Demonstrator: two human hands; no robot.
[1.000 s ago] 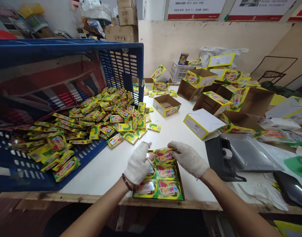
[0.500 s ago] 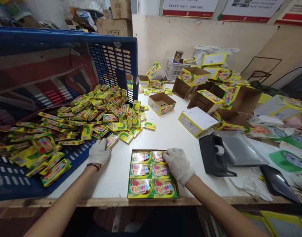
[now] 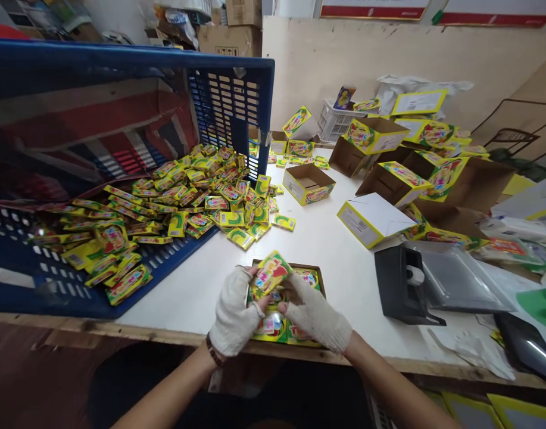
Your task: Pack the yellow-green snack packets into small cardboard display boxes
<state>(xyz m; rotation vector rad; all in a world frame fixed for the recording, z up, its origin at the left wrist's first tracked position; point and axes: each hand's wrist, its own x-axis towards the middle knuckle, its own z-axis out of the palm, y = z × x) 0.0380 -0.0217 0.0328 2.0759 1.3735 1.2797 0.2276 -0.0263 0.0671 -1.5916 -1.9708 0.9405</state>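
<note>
Both my hands wear white gloves with bare fingertips. Between them, over the display carton, a small yellow-green candy box is tilted up. My left hand is closed on its left side, thumb at the lower edge. At the right side, my right hand has its fingers bent against the box, though some fingertips are hidden. Beneath lies the carton at the table's front edge, with several matching candy boxes packed flat inside; the hands cover part of them.
A blue plastic crate tipped on its side spills a heap of candy boxes onto the white table. One empty carton stands beyond; more cartons pile up at right. A black tape dispenser sits right of my hands.
My left hand has left the heap by the crate and come over the carton with a candy box. The right hand has shifted from the carton's edge to that box. The view has turned slightly left.
</note>
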